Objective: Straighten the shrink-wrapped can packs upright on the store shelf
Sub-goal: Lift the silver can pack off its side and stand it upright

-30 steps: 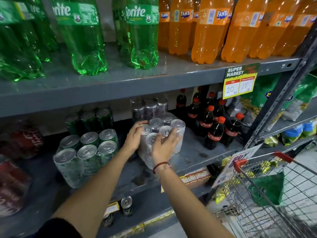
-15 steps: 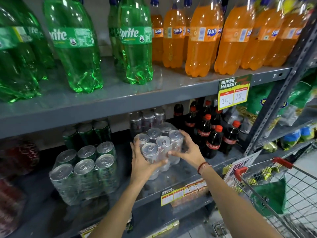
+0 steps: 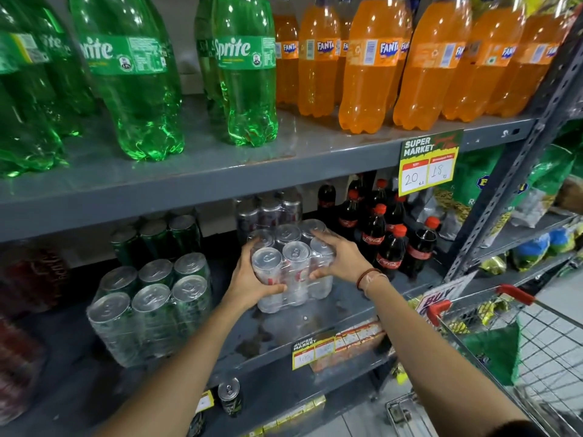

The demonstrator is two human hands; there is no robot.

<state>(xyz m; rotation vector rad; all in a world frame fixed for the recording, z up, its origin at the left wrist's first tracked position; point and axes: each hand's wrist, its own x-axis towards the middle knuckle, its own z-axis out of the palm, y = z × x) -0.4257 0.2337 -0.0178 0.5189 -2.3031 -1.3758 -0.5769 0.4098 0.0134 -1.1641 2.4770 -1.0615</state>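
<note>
A shrink-wrapped pack of silver cans (image 3: 295,272) stands nearly upright on the grey middle shelf (image 3: 315,329). My left hand (image 3: 249,282) grips its left front side and my right hand (image 3: 339,260) grips its right side, a red thread on that wrist. Left of it stands a shrink-wrapped pack of green cans (image 3: 148,307), upright and untouched. Behind each pack, further can packs (image 3: 268,209) sit deep in the shadow.
Small cola bottles (image 3: 385,241) stand close to the right of the silver pack. Big green and orange soda bottles fill the upper shelf (image 3: 220,171). A wire shopping cart (image 3: 511,339) with red handles is at the lower right. A loose can (image 3: 230,394) sits on the lowest shelf.
My left hand slid from the pack's top to its left front side, my right hand moved to its right side, and the pack has come more upright.
</note>
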